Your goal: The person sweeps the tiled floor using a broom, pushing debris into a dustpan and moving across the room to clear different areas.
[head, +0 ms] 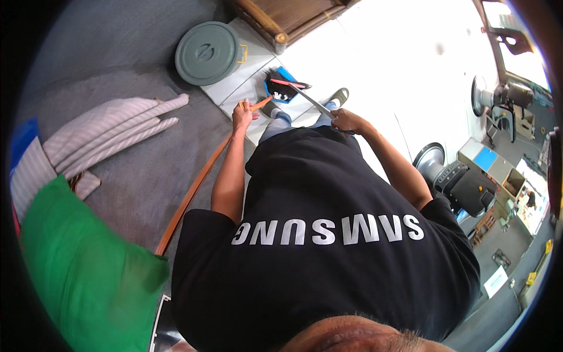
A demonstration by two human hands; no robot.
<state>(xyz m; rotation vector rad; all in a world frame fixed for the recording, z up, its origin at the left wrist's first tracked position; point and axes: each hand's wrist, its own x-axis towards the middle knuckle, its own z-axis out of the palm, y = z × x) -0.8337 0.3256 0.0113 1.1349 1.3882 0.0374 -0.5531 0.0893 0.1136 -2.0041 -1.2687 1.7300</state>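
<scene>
My left hand (243,116) grips the orange handle (264,104) of a blue dustpan (288,99) on the white tiled floor. White crumpled scraps (279,95) lie in the dustpan. In my right hand (347,121) is the grey stick (316,104) of a broom, slanting down and away from me. Its pink head (286,82) with black bristles (273,77) rests over the dustpan, hiding part of it. My sandalled feet stand just behind the dustpan, one partly covered by the left hand and handle.
A lidded grey-green bin (206,53) stands beyond my left hand, close to a brown wooden furniture piece (294,17). Striped cloth (110,132) and a green cushion (88,268) lie at left. Floor-standing machines (466,185) and a box shelf (488,160) are at right.
</scene>
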